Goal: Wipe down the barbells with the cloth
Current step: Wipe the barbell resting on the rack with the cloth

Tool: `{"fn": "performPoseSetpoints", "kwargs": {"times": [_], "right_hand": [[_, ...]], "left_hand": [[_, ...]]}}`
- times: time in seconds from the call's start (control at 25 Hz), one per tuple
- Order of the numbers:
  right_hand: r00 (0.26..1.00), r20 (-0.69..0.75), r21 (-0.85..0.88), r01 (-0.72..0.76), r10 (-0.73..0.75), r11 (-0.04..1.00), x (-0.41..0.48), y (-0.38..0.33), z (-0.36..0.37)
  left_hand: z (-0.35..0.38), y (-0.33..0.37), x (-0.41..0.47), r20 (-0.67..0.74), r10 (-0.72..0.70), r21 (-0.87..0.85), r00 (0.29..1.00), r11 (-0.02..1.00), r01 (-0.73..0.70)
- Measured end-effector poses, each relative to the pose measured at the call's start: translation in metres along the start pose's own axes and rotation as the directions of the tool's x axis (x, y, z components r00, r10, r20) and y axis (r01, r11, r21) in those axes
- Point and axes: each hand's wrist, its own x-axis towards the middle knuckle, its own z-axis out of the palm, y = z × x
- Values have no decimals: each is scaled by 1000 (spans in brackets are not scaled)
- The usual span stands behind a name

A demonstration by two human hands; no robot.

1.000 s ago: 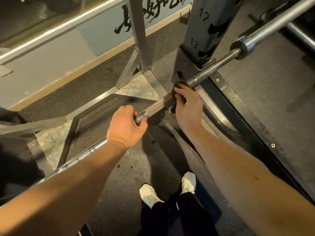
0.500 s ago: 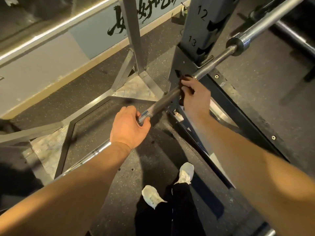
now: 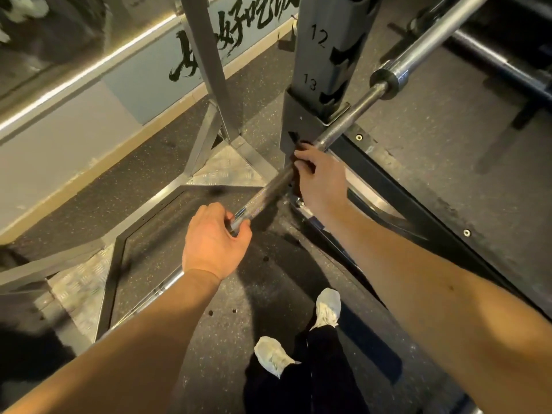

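Barbell [image 3: 343, 124], one in work, resting in the hook of the numbered rack upright [image 3: 322, 55], its collar and sleeve beyond. One dark cloth [image 3: 295, 182] is wrapped round the shaft just short of the upright and clenched there by the right hand [image 3: 322, 180], presumably to rub the knurling. The left hand [image 3: 213, 243] grasps the bare shaft nearer the person, probably steadying it against turning. Two hands, one cloth. A second dark bar [image 3: 493, 59] lies at upper right, kind uncertain.

"The barbell [image 3: 268, 189]?"
"Steel, knurled shaft, slanting from lower left to upper right, seated on the rack [image 3: 316, 55]."
"The cloth [image 3: 295, 182]?"
"Dark, bunched round the shaft, mostly under the right hand [image 3: 322, 180]."
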Motion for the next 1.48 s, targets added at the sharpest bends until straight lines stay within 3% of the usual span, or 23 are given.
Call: {"fn": "performPoseSetpoints", "kwargs": {"times": [0.08, 0.16, 0.24, 0.28, 0.32, 0.4, 0.44, 0.52, 0.6, 0.68, 0.8, 0.88, 0.96, 1.04, 1.12, 1.28, 1.4, 1.48], "right_hand": [[987, 140, 62, 74, -83, 995, -39, -18, 26], [915, 303, 133, 234, -265, 963, -70, -25, 35], [829, 336, 82, 448, -448, 890, -54, -15, 20], [822, 331, 22, 484, -463, 875, -35, -8, 9], [860, 304, -36, 441, -410, 897, -17, 1, 0], [974, 156, -60, 176, -165, 983, 11, 18, -23], [996, 61, -4, 60, -59, 998, 20, 24, -27], [999, -37, 35, -24, 25, 999, 12, 15, -13], [988, -37, -16, 149, -149, 989, -28, -7, 19], [932, 113, 60, 341, -345, 938, -72, -20, 39], [821, 291, 78, 491, -491, 868, -52, -1, 29], [854, 294, -31, 457, -429, 889, -21, 15, 13], [933, 165, -93, 337, -320, 937, -2, 29, -2], [982, 68, 23, 177, -178, 984, -2, 31, -9], [989, 77, 128, 116, -126, 985, -16, 27, -11], [982, 107, 113, 142, -154, 983, -43, 34, -10], [988, 117, 132, 83, -99, 988, -46, 44, -17], [991, 103, 129, 72, -86, 989, -40, 45, -23]], "left_hand": [[1, -1, -2, -14, -2, 13, 1000, 1000, 2], [3, -2, -3, -19, 3, 14, 1000, 1000, -2], [1, 0, -1, -15, 16, 11, 1000, 1000, -16], [0, 0, 1, -7, 11, 12, 1000, 1000, -11], [0, 1, 3, 4, 2, 15, 1000, 1000, -2], [-1, 2, 3, 18, -10, 6, 1000, 1000, 10], [-1, 3, 2, 13, -12, 2, 1000, 1000, 12], [-1, 3, 2, -4, -13, 13, 1000, 1000, 13], [1, 1, 3, -11, -10, 11, 1000, 1000, 10], [2, 0, 3, -25, 7, 14, 1000, 1000, -7], [3, -1, 1, -39, 25, 26, 999, 999, -24], [1, 0, 2, -21, 2, 46, 1000, 999, -1], [1, 1, 4, 17, -22, 74, 1000, 997, 20], [2, -2, 3, -4, -5, 91, 1000, 996, 5], [3, -5, 1, -29, 51, 123, 998, 991, -47], [3, -5, 2, -42, 214, 260, 976, 945, -196], [2, 1, -1, -11, 132, 215, 991, 968, -127], [1, 1, 1, 46, -1, 77, 999, 997, -3]]}}
